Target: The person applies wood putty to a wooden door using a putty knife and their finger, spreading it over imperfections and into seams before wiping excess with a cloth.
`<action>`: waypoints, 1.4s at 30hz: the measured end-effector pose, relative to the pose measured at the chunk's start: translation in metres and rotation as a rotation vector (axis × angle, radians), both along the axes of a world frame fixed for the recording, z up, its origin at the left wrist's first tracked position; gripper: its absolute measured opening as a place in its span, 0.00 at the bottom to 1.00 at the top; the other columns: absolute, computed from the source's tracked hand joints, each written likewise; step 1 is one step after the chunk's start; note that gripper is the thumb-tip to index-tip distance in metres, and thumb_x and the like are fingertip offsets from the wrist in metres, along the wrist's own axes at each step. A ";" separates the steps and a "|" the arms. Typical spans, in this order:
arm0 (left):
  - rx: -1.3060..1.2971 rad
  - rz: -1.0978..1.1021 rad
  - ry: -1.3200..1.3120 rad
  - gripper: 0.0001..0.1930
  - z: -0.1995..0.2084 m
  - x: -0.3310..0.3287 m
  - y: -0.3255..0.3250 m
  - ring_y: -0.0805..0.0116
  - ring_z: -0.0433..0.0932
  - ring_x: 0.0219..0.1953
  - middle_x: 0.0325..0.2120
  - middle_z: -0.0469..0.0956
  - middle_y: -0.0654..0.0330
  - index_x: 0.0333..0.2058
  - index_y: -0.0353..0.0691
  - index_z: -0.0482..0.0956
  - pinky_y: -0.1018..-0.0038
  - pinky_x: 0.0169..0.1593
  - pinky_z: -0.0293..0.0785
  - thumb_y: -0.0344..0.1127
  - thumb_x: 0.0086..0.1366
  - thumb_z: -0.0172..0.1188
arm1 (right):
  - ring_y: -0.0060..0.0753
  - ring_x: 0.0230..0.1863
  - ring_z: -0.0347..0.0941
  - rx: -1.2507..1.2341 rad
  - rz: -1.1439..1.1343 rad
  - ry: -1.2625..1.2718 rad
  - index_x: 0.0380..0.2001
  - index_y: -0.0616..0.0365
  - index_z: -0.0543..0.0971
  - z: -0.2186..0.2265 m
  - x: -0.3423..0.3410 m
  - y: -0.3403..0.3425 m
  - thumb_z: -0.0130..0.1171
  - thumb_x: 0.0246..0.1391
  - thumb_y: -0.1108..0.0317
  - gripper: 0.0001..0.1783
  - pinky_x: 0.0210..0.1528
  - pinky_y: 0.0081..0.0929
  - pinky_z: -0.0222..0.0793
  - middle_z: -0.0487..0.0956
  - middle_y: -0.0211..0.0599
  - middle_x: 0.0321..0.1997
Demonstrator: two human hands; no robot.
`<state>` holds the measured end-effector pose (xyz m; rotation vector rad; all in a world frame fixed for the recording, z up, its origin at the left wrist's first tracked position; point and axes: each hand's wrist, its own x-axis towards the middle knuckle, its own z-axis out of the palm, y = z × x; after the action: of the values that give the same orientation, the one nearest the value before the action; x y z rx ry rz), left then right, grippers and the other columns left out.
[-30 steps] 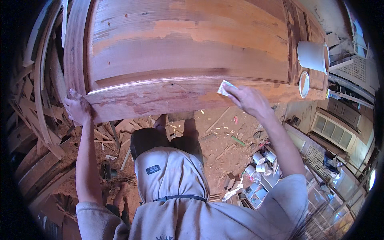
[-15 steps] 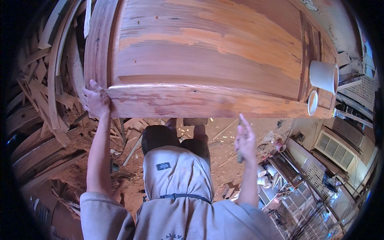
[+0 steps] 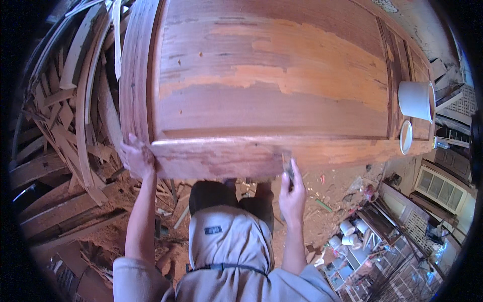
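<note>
A large panelled wooden door (image 3: 211, 113) lies before me, its recessed panel and near rail streaked with orange filler. Fingers of my left hand (image 3: 138, 157) wrap round its near left corner. In my right hand (image 3: 293, 194) is a putty knife (image 3: 287, 160), held upright with its blurred blade at the near rail. Part of the knife's handle is hidden by my fingers. Far to the right on the door are a white plastic tub (image 3: 416, 100) and, nearer me, a round white lid (image 3: 406, 137).
Scrap timber and long boards (image 3: 88, 100) are heaped on the left. Wood chips litter the reddish floor (image 3: 322, 189). At the lower right stands a cluttered shelf (image 3: 352, 256) with white containers. A framed window unit (image 3: 440, 186) leans on the right.
My right hand has moved left along the near rail, and the knife now shows against it. My left hand stays on the corner. The whole view has shifted, putting the door lower.
</note>
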<state>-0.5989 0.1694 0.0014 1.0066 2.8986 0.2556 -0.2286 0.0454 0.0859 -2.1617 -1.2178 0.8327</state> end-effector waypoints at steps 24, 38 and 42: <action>0.001 -0.036 0.026 0.39 -0.009 -0.004 -0.004 0.42 0.65 0.60 0.57 0.67 0.39 0.60 0.30 0.63 0.52 0.62 0.57 0.64 0.70 0.34 | 0.58 0.44 0.77 -0.108 0.037 -0.127 0.61 0.57 0.71 -0.017 -0.040 0.005 0.53 0.62 0.69 0.23 0.45 0.45 0.72 0.79 0.57 0.47; 0.004 -0.011 -0.003 0.41 -0.003 -0.006 -0.005 0.44 0.62 0.63 0.60 0.65 0.40 0.61 0.31 0.61 0.50 0.65 0.52 0.65 0.69 0.33 | 0.57 0.38 0.77 -0.039 0.201 -0.158 0.65 0.51 0.66 -0.019 -0.054 -0.012 0.53 0.63 0.67 0.26 0.35 0.45 0.73 0.77 0.56 0.41; 0.056 -0.038 0.075 0.37 -0.012 -0.007 -0.004 0.44 0.67 0.59 0.56 0.69 0.42 0.57 0.33 0.67 0.49 0.61 0.58 0.64 0.69 0.35 | 0.59 0.31 0.77 -0.064 0.160 -0.255 0.65 0.46 0.66 -0.042 -0.069 -0.001 0.52 0.64 0.63 0.26 0.29 0.47 0.75 0.77 0.58 0.38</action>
<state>-0.6056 0.1653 -0.0105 1.1023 2.9507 0.3046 -0.2980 0.0443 0.0441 -2.2991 -1.5250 0.6826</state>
